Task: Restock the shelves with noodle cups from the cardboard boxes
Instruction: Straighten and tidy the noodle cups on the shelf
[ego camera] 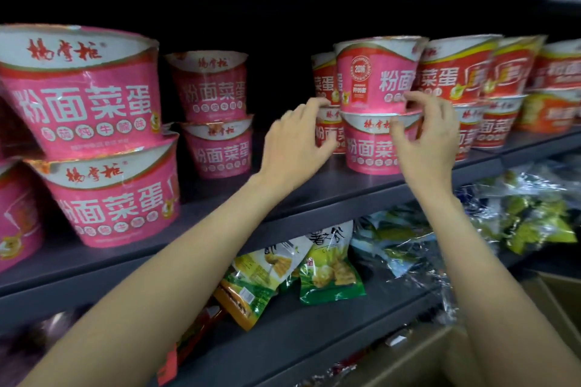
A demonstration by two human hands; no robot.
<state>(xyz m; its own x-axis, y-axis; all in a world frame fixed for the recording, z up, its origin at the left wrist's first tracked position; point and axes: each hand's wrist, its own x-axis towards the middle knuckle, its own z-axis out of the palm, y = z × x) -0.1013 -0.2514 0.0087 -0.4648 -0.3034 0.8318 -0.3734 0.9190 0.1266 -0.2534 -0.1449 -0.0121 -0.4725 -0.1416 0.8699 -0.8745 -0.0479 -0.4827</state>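
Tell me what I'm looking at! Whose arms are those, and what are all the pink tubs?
There is no machine here. A person wears a camera on their head, so this one picture shows what they see: their own two bare arms reaching forward. The left hand and right hand are at the sides of two pink noodle cups, an upper cup stacked on a lower cup, on a dark shelf. The fingers are loosely curled, and whether they grip the cups or have just let go is hard to tell. More pink cups stand to the left, red ones to the right. Snack bags lie on the shelf below, and a cardboard box sits at the bottom right.
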